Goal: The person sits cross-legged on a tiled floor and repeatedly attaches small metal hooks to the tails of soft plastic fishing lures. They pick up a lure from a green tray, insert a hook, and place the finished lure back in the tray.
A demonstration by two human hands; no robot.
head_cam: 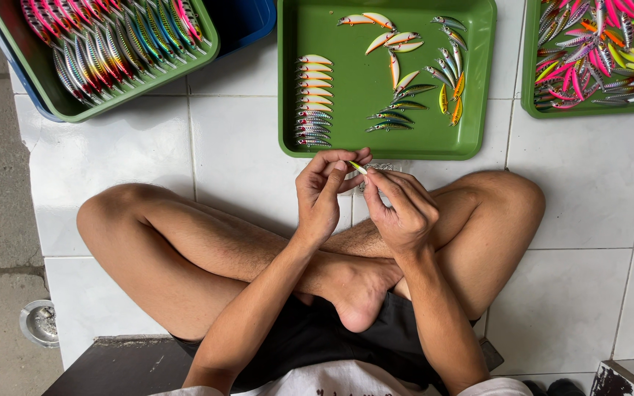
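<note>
Above crossed legs, near the middle green tray (pixel 478 110): left hand (pixel 322 192) and right hand (pixel 399 209) both pinch one small lure (pixel 358 167). Risk: loose pinch lets it fall to tiles.

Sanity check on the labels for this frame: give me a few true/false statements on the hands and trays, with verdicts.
1. Both hands hold one small fishing lure between them. True.
2. The left hand rests flat on the floor. False: it is raised, fingers on the lure.
3. The middle green tray holds a neat column of lures on its left side. True.
4. The right hand reaches into the right tray. False: it is at the lure, above the crossed legs.
5. The left tray is empty. False: it is full of striped lures.
</note>
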